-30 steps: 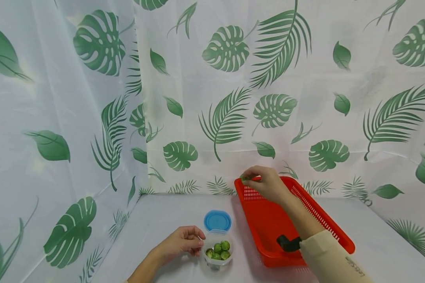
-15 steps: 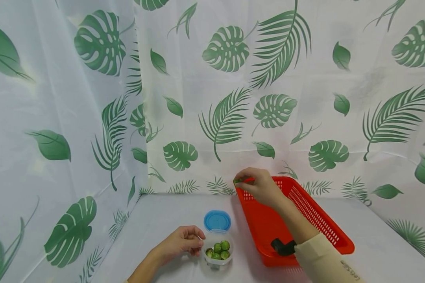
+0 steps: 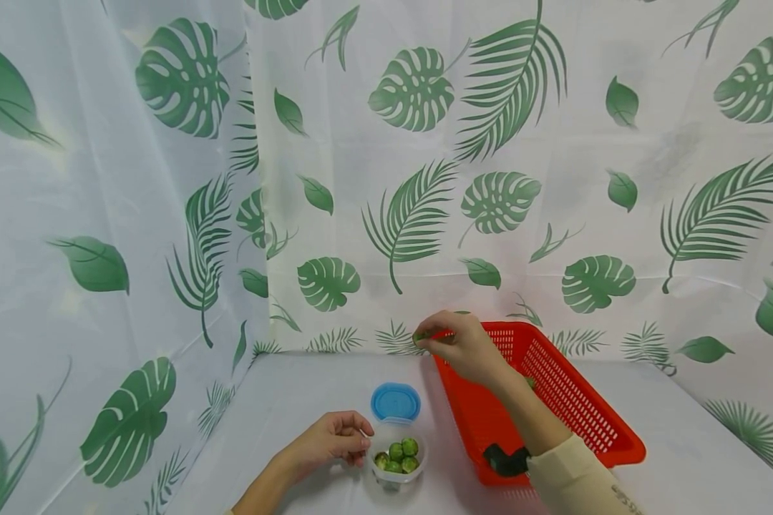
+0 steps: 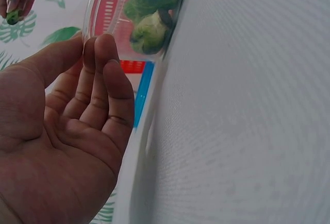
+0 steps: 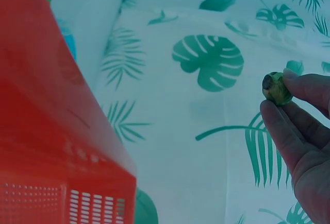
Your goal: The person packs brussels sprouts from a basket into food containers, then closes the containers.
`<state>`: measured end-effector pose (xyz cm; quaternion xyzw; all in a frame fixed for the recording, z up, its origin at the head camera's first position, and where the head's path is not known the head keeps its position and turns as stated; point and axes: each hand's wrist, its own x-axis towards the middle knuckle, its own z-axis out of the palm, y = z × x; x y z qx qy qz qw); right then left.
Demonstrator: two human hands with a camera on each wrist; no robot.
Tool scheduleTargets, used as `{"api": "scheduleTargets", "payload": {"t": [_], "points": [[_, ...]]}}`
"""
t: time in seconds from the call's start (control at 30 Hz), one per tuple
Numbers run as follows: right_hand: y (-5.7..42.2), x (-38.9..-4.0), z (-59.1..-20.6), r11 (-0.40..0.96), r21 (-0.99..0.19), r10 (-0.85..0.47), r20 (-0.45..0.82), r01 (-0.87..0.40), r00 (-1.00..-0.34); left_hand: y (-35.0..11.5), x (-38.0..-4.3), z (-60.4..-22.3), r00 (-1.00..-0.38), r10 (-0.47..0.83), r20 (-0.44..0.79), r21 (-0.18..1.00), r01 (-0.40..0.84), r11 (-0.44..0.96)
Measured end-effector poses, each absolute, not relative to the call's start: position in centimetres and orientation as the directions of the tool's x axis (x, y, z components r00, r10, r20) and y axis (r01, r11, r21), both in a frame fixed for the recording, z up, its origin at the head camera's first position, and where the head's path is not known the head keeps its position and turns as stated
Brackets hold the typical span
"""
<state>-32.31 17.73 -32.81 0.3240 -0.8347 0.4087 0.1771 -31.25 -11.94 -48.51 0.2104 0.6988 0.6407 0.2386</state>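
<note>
In the head view, my left hand point(image 3: 331, 438) is at the left side of a small clear plastic container point(image 3: 394, 478) holding several Brussels sprouts point(image 3: 409, 447). The left wrist view shows the thumb and fingertips pinching the container's rim. My right hand point(image 3: 464, 347) is raised over the far left corner of a red basket point(image 3: 554, 400). Between its thumb and fingers it pinches one Brussels sprout point(image 5: 278, 88), clear of the basket in the right wrist view. Part of a green thing point(image 3: 530, 383) shows in the basket behind the right forearm.
A blue lid point(image 3: 395, 402) lies on the white table point(image 3: 283, 393) just behind the container. Beside the right cuff, a black curved object point(image 3: 507, 459) overlaps the basket's near end. Leaf-printed curtains point(image 3: 412, 214) hang at the back and left.
My right hand has moved left and slightly down with the Brussels sprout, reaching the basket's far left corner. My left hand and the container have stayed in place.
</note>
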Motion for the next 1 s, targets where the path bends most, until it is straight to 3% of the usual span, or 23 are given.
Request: {"api": "scheduleTargets", "payload": {"t": [1.0], "points": [[14.8, -31.3, -35.6, 0.373, -0.628, -0.437, 0.53, -0.683, -0.727, -12.1, -31.4, -48.6, -0.792, 0.608, -0.067, 0.996, -0.02, 0.084]]}}
